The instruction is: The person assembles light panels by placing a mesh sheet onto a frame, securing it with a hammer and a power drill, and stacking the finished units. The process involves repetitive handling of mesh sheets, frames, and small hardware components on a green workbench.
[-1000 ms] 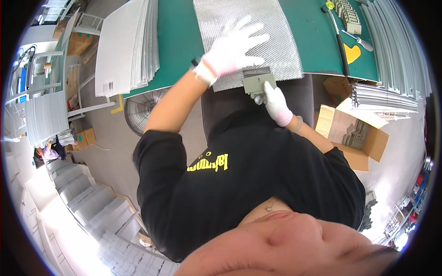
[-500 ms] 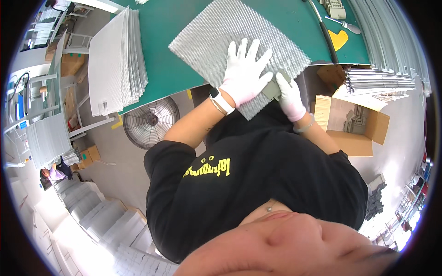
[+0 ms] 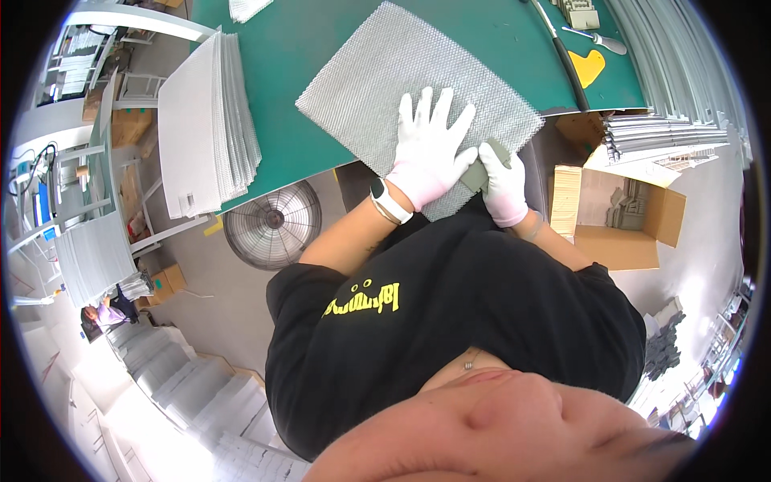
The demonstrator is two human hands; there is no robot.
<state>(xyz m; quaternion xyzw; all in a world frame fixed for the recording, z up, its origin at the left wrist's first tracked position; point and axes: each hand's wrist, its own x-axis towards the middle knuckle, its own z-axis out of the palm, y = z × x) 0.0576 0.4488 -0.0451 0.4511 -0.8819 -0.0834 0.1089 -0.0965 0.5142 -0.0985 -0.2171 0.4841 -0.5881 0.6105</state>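
A square sheet of silver metal mesh (image 3: 377, 72) lies at an angle on the green table, one corner jutting over the near edge toward my body. My left hand (image 3: 430, 145), in a white glove, rests flat on the mesh with its fingers spread. Beside it, my gloved right hand (image 3: 504, 185) grips a grey-green flat block (image 3: 475, 174) against the mesh's lower right side. The fingers and thumb cover part of the block, so its full shape is hidden.
Stacked mesh sheets (image 3: 201, 120) stand at the table's left. A black-handled tool (image 3: 570, 72), a yellow scraper-like piece (image 3: 589, 67) and a screwdriver (image 3: 608, 42) lie at the right. An open cardboard box (image 3: 618, 247) holds grey parts. A round fan (image 3: 273, 223) stands below the table edge.
My right hand and the block have shifted slightly down along the mesh's edge, toward my body. My left hand stays spread on the mesh. The whole view has moved a little.
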